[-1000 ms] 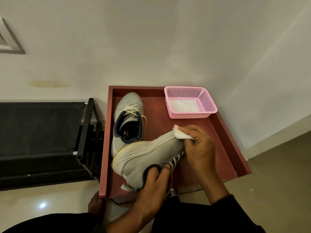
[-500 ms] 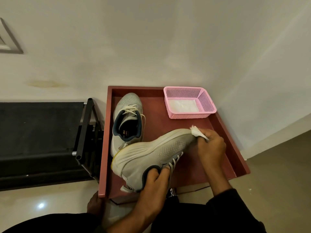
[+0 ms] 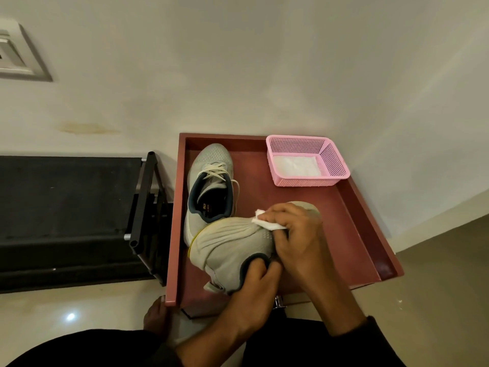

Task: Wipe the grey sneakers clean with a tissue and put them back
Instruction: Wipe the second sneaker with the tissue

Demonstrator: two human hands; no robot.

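Note:
One grey sneaker (image 3: 232, 247) lies on its side across the front of the red-brown tray (image 3: 370, 223). My left hand (image 3: 254, 292) grips it at the dark collar, fingers tucked into the opening. My right hand (image 3: 293, 234) pinches a white tissue (image 3: 266, 221) and presses it on the sneaker's mesh side near the toe. The second grey sneaker (image 3: 210, 181) stands upright on the tray's left half, toe toward the wall, white laces loose.
A pink mesh basket (image 3: 333, 162) with white tissues in it sits at the tray's far right corner. A black rack (image 3: 143, 205) stands just left of the tray. A pale wall rises behind. My bare foot (image 3: 156, 316) is on the floor below the tray's front left corner.
My right hand has slid the tissue back from the toe tip leftward along the sneaker's side. The left hand keeps its grip on the collar.

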